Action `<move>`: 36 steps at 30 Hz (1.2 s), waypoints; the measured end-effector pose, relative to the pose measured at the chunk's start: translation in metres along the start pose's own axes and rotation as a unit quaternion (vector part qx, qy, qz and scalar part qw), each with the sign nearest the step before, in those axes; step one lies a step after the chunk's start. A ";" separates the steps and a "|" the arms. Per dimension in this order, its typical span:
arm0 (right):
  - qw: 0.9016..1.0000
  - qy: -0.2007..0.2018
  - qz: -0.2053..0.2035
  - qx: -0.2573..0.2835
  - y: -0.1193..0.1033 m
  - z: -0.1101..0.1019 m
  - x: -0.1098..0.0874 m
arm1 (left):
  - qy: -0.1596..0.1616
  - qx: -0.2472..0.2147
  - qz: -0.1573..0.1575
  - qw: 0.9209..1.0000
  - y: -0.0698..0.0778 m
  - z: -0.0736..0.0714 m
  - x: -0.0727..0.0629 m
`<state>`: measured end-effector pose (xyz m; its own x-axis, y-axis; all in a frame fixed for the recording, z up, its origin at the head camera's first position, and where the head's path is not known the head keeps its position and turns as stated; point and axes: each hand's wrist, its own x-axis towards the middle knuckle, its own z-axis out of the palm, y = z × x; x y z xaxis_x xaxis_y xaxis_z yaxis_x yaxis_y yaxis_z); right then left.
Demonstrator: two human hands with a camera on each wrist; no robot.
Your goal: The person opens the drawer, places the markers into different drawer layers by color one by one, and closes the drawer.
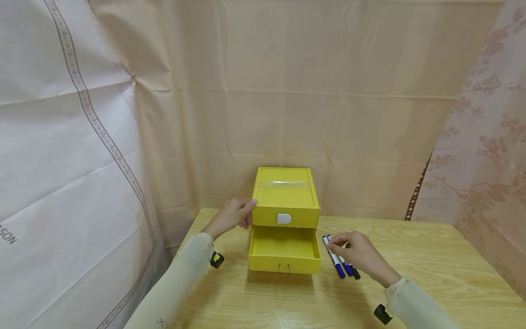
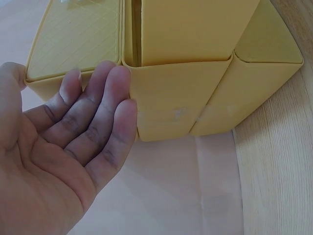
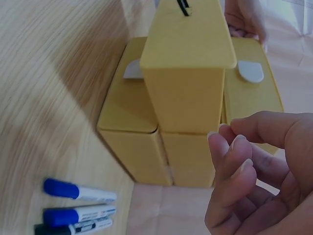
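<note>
A yellow drawer box (image 1: 283, 197) stands on the table, its middle drawer (image 1: 285, 265) pulled out and bare inside. My left hand (image 1: 232, 214) rests at the box's upper left edge, thumb on the top; in the left wrist view its extended fingers (image 2: 105, 117) lie along the side. Right of the box, my right hand (image 1: 361, 253) hovers over the markers with loosely bent fingers and nothing between them. Two blue-capped markers (image 3: 80, 214) and a black-capped marker (image 3: 93, 226) lie side by side on the wood, partly hidden by that hand in the head view.
The upper drawer carries a white tab (image 1: 284, 219), and the pulled-out drawer has a dark cord loop (image 1: 284, 271). Clear tape (image 1: 283, 184) crosses the box top. Behind the wooden table (image 1: 411, 256) hangs a beige cloth (image 1: 283, 91), with patterned sheets at both sides.
</note>
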<state>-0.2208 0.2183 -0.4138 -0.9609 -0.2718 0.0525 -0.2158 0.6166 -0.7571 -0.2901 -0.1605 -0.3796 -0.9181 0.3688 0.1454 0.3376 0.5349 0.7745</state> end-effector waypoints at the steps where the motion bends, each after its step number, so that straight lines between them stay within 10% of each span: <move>1: 1.000 0.000 0.005 0.001 0.003 -0.001 -0.001 | 0.000 0.000 0.001 1.000 0.000 0.000 0.000; 36: 0.993 0.023 0.109 -0.031 0.100 -0.007 -0.012 | 0.001 0.000 0.003 1.000 0.000 0.000 0.000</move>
<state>-0.2317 0.2884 -0.4860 -0.9925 -0.0945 -0.0772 -0.0113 0.7011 -0.7129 -0.2904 -0.1605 -0.3794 -0.9164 0.3701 0.1523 0.3436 0.5324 0.7737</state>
